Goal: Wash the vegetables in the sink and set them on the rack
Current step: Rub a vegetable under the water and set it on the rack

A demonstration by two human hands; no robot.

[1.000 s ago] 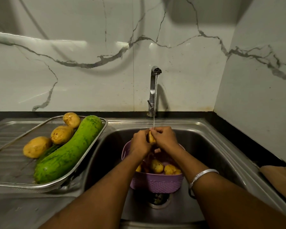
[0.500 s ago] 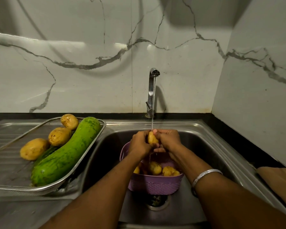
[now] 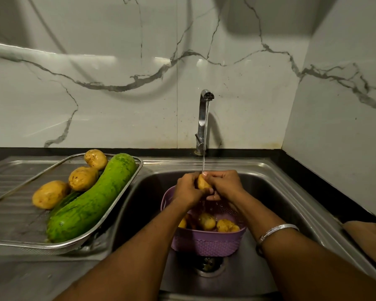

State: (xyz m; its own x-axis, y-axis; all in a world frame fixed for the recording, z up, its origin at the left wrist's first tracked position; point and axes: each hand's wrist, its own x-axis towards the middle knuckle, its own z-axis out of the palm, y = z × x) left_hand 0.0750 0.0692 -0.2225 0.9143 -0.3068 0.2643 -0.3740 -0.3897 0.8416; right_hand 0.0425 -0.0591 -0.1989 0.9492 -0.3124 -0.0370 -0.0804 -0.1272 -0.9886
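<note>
Stainless sink (image 3: 276, 187) at centre frame, tap (image 3: 204, 118) running a thin stream straight down. Held under that stream, just above the frame's middle: one potato (image 3: 203, 183), gripped between left hand (image 3: 188, 189) and right hand (image 3: 225, 184), fingers (image 3: 215, 174) of both curled round it from either side, thumbs up near the top where the water landed. Sat directly below the hands in the basin, over the drain: purple basket (image 3: 206, 244), holding more potatoes (image 3: 207, 221), at least three, partly hidden by the forearms. Lay at left of frame, on the ribbed drainboard: wire rack (image 3: 126, 190), already carrying a long green gourd (image 3: 91, 200) set diagonally, plus three washed potatoes (image 3: 83, 178) close against its upper left side. Judged as mid-task: scrubbing of a single potato in hand, several unwashed ones waiting in the basket. Called for next, probably: a last turn under the stream, then a carry by one hand leftward over the sink's rim and a gentle set-down in the rack's free space beside the other potatoes, low enough not to roll; afterwards a reach back down into the basket for another.
</note>
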